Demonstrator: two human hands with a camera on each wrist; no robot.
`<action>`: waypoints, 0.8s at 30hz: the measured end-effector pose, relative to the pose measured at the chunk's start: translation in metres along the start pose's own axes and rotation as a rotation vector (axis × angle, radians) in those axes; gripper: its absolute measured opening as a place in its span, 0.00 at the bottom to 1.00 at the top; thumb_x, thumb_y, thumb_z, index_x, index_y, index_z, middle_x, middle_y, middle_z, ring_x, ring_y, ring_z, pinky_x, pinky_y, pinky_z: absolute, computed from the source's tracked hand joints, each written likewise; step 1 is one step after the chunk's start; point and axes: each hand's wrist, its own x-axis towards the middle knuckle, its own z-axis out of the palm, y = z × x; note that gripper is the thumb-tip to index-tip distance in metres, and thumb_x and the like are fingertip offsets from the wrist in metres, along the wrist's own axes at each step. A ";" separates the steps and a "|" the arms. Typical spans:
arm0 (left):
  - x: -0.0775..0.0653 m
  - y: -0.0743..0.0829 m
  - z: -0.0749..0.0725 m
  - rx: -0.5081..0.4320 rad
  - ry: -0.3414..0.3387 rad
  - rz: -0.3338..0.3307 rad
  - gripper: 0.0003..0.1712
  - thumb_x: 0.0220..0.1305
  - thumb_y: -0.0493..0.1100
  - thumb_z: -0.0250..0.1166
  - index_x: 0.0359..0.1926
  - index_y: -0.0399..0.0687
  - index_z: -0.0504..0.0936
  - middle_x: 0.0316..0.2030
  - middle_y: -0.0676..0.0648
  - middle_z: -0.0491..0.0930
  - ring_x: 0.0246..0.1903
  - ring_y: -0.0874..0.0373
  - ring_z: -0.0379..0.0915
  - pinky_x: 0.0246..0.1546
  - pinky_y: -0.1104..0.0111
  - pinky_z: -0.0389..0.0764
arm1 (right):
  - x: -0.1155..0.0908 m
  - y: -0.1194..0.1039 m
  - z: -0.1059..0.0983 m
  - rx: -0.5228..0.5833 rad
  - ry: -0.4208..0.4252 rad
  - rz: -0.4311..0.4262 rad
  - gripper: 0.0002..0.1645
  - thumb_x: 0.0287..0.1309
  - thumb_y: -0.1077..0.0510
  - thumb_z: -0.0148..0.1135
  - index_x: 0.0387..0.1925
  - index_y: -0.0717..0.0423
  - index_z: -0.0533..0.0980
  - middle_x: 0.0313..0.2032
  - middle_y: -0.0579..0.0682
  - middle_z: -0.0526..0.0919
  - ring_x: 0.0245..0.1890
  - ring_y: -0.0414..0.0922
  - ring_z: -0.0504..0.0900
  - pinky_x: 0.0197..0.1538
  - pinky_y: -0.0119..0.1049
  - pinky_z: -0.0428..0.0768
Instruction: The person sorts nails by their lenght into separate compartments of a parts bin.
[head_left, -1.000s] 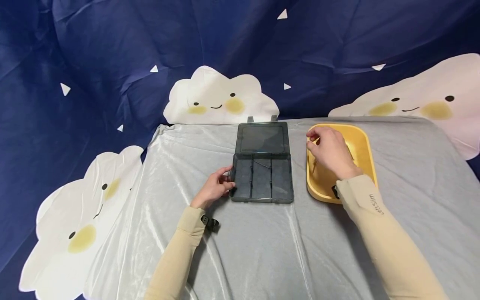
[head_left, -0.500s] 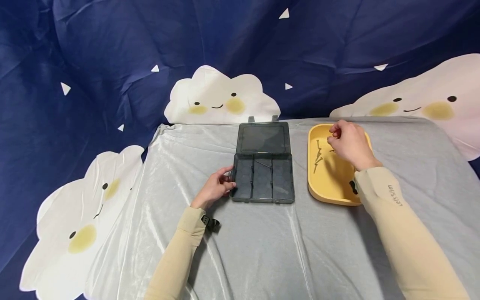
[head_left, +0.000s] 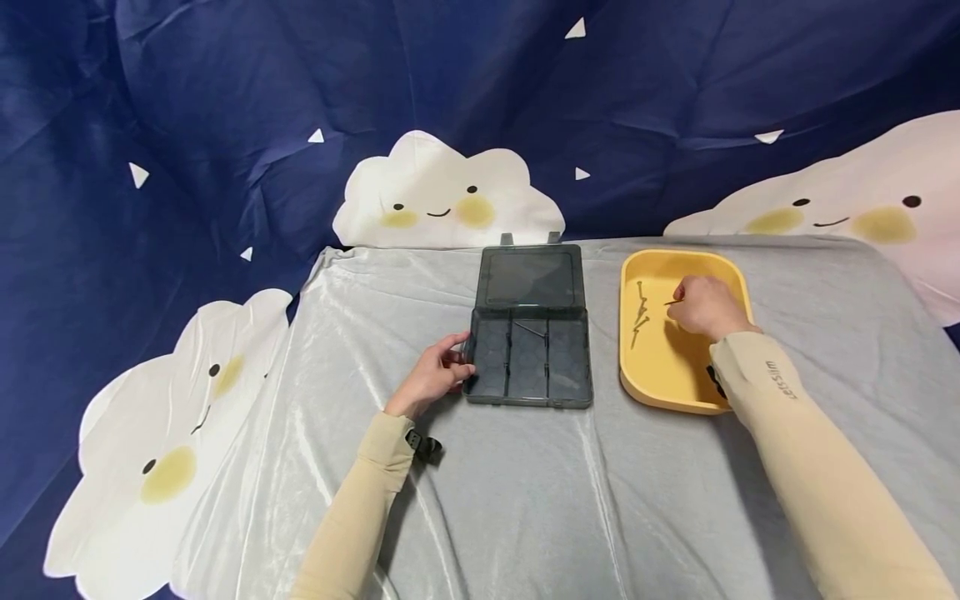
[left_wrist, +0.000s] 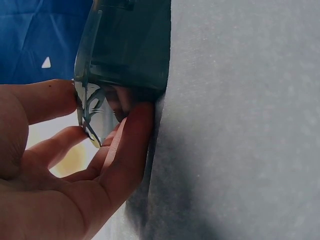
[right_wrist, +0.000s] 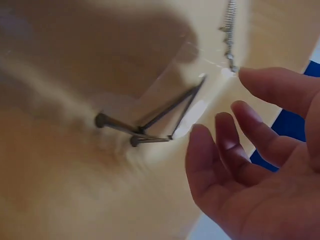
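Note:
A dark translucent compartment box (head_left: 527, 404) lies with its lid (head_left: 534, 277) raised at the back. My left hand (head_left: 435, 375) grips its left edge; in the left wrist view, fingers meet the rim and side wall of the box (left_wrist: 130, 55). A thin dark rod (head_left: 531, 328) slants across its middle compartment. My right hand (head_left: 705, 307) is inside the yellow tray (head_left: 660, 392). Its thumb tip is right at a threaded screw (right_wrist: 229, 30), and the fingers are apart from the thumb. Several nails (right_wrist: 120, 126) lie loosely together on the tray floor.
Grey cloth (head_left: 517, 500) covers the table under the box and tray. Behind the table hangs a dark blue curtain (head_left: 637, 100) with white clouds. The tray's raised walls surround my right hand.
My right hand first moves right from over the tray's left edge, then lowers toward the tray floor, uncovering the nails on the left. The left hand stays at the box.

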 end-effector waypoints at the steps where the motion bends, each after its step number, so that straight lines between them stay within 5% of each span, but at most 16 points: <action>1: 0.000 -0.001 0.000 0.002 0.005 0.001 0.39 0.62 0.31 0.63 0.72 0.48 0.61 0.40 0.42 0.74 0.30 0.60 0.68 0.30 0.70 0.73 | 0.001 0.002 0.001 -0.003 -0.010 0.003 0.17 0.54 0.59 0.57 0.39 0.71 0.73 0.41 0.68 0.77 0.43 0.62 0.73 0.49 0.55 0.72; 9: -0.001 -0.001 0.001 0.001 0.015 0.000 0.38 0.62 0.31 0.62 0.72 0.50 0.62 0.38 0.44 0.74 0.31 0.59 0.69 0.30 0.70 0.74 | 0.006 0.011 0.008 -0.077 -0.082 -0.020 0.14 0.51 0.61 0.54 0.33 0.71 0.74 0.34 0.67 0.77 0.39 0.62 0.73 0.45 0.55 0.73; 18: 0.001 -0.002 0.000 0.019 0.011 -0.005 0.39 0.61 0.32 0.63 0.72 0.49 0.61 0.41 0.41 0.75 0.32 0.59 0.69 0.31 0.69 0.75 | 0.004 0.009 0.014 -0.107 -0.138 0.030 0.16 0.53 0.65 0.49 0.39 0.75 0.71 0.44 0.78 0.69 0.47 0.71 0.69 0.54 0.64 0.69; 24: 0.001 -0.001 0.000 0.025 0.009 -0.006 0.40 0.61 0.32 0.63 0.73 0.48 0.60 0.42 0.40 0.74 0.32 0.60 0.68 0.32 0.68 0.75 | 0.003 0.009 0.015 -0.124 -0.129 0.033 0.13 0.52 0.67 0.49 0.38 0.74 0.71 0.42 0.77 0.73 0.46 0.69 0.73 0.52 0.61 0.72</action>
